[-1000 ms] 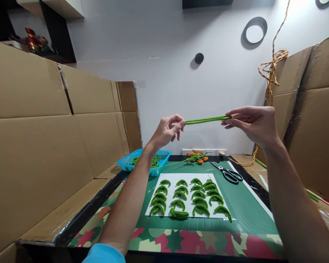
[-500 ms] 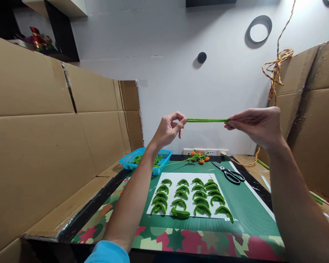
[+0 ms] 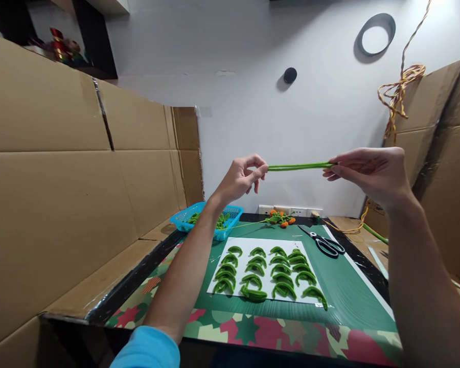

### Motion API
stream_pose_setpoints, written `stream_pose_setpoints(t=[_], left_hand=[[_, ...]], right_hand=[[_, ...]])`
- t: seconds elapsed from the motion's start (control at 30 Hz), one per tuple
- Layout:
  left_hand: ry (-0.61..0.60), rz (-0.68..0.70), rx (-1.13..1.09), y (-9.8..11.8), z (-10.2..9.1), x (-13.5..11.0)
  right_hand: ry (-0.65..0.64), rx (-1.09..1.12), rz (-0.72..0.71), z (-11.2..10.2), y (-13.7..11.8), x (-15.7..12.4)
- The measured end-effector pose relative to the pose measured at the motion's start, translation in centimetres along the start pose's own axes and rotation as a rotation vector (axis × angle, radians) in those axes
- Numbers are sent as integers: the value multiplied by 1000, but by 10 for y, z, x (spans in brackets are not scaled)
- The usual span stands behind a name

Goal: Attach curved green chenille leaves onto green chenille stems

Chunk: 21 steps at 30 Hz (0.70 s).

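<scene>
I hold a green pipe cleaner (image 3: pixel 299 166) level in the air, well above the table. My left hand (image 3: pixel 242 178) pinches its left end between thumb and fingers. My right hand (image 3: pixel 370 173) pinches its right end with fingers pressed together. Below, a white sheet (image 3: pixel 266 271) on a green cutting mat (image 3: pixel 345 294) carries several curved green pipe-cleaner pieces (image 3: pixel 268 273) set in rows.
A blue basket (image 3: pixel 207 222) with green pieces stands at the back left. Black scissors (image 3: pixel 324 243) lie at the mat's back right, beside an orange-and-green bunch (image 3: pixel 279 219). Cardboard walls (image 3: pixel 61 168) stand on both sides. A twisted cord (image 3: pixel 400 89) hangs on the right.
Both hands and the pipe cleaner have shifted slightly right in the picture as the view turned. The pipe cleaner stays stretched between the same pinches.
</scene>
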<state>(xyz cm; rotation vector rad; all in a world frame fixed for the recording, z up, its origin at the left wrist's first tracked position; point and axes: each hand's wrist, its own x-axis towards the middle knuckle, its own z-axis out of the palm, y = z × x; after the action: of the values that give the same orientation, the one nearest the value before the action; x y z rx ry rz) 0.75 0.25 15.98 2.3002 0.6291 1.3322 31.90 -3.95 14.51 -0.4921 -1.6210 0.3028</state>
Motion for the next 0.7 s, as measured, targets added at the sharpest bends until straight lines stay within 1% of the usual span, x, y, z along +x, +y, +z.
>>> stream_pose_setpoints(t=[0.07,0.17,0.23,0.3,0.4,0.47,0.5,0.57,0.63,0.7], left_hand=[[-53,-40,11,4,-1,-2],[-92,-84,101,9,0,-4],[-109,-89,174,12,5,-3],[-147,-76,201,15,11,-3],[-263,-79,99,17,23,-3],[-335,-110,-17,18,31,-3],[-349,-125,-66,18,35,-4],[-321,-135,-126,17,41,-4],[-246,-122,-153,16,47,-3],[-186,-104,-170,14,51,-2]], right_hand=[[2,11,0,0,0,0],[-30,22,5,2,1,1],[-66,23,15,6,2,2],[-98,24,19,10,3,3],[-137,22,23,16,4,3],[-139,10,33,19,3,3],[-127,6,40,21,2,4],[-85,16,49,25,1,4],[-44,44,59,29,0,5],[-39,69,83,35,1,6]])
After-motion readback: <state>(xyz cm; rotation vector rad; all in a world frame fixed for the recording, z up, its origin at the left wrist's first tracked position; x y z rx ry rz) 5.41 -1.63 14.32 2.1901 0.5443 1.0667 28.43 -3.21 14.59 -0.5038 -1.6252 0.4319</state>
